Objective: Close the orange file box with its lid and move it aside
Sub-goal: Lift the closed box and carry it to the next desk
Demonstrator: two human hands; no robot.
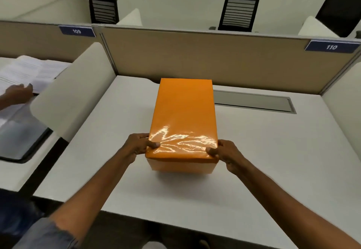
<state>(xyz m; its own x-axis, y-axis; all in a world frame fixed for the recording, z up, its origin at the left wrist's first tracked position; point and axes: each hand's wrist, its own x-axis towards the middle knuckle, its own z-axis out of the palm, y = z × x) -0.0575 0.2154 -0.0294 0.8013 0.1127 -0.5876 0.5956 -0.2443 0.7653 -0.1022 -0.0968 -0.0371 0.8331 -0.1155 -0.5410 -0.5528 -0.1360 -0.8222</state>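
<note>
At your nine o'clock, past the rounded side divider, a third hand belonging to someone else rests on a sheaf of printed papers; its arm is cut off by the frame edge and the whole corner is blurred, so the print cannot be read. Below it lies one dark-rimmed tray, its contents too smeared to name. On the tan back partition you have two blue number plates, 109 at eleven o'clock and 110 at two o'clock. Beyond it stand three black chairs, the rightmost clipped by the frame.

Your left hand pinches the near left corner of the orange lid, thumb on top, fingers wrapped down the side and mostly hidden. There is one orange file box, at twelve o'clock from you on the white desk, with the lid seated flat over it; only a paler strip of the box's near wall shows beneath the lid's edge. Glare streaks the lid's near end. Your right hand mirrors the left, clamped on the near right corner, thumb on top. The box sits between both hands, reaching away from them. At one o'clock one grey cable slot lies in the desk just beside the box, its left end hidden behind it.
</note>
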